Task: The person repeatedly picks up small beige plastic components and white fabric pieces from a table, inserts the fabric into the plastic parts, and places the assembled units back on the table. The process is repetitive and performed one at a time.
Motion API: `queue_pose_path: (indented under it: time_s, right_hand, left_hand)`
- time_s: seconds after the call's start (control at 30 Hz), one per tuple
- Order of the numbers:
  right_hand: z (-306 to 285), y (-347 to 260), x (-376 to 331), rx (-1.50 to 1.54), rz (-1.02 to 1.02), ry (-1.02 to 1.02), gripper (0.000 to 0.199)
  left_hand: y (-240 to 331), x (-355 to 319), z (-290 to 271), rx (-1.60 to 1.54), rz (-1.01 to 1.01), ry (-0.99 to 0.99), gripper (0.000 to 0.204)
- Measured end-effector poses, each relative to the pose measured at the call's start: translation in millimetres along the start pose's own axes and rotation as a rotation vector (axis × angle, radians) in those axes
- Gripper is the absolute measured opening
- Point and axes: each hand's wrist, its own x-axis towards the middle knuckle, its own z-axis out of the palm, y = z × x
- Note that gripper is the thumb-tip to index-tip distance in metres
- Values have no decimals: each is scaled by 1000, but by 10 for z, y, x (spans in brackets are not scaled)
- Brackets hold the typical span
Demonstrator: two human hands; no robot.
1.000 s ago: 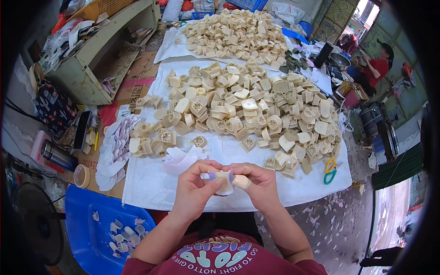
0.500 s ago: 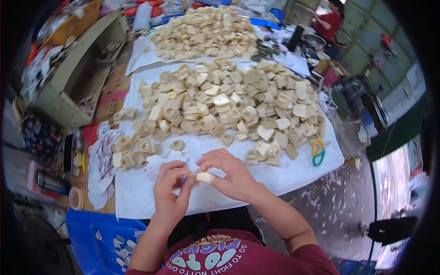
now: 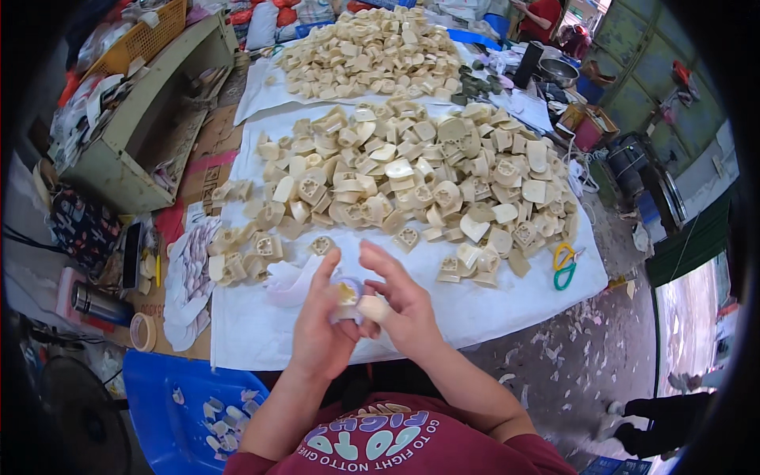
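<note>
A: what's that small piece [image 3: 347, 294] look like rn?
B: creamy yellow, pale purple round the edge, kinda blurry and half hidden tbh. It's held at about 7 o'clock from mid-view. Can't really tell the tilt.

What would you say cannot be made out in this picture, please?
All in the head view:
Piece: blurred; its contact with the left grip is unclear.
Pile: lower pieces hidden under upper ones.
Person in red: head cut off by the top edge.
Fan: left part lost in the dark rim.
</note>
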Motion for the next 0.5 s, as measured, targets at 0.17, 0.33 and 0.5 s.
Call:
queue_pose_path:
  time_s: [0.17,0.33,0.5]
  right_hand:
    - [81,-21,28,203,125,-231,37]
    - [57,-204,108,230,262,-250,32]
    - [156,207,202,-354,-278,-58,33]
  left_hand:
    - [-22,-46,129,104,228,174,60]
    - [-37,-1,115,396,314,115,60]
    - [-92,106,189,138,284,149,62]
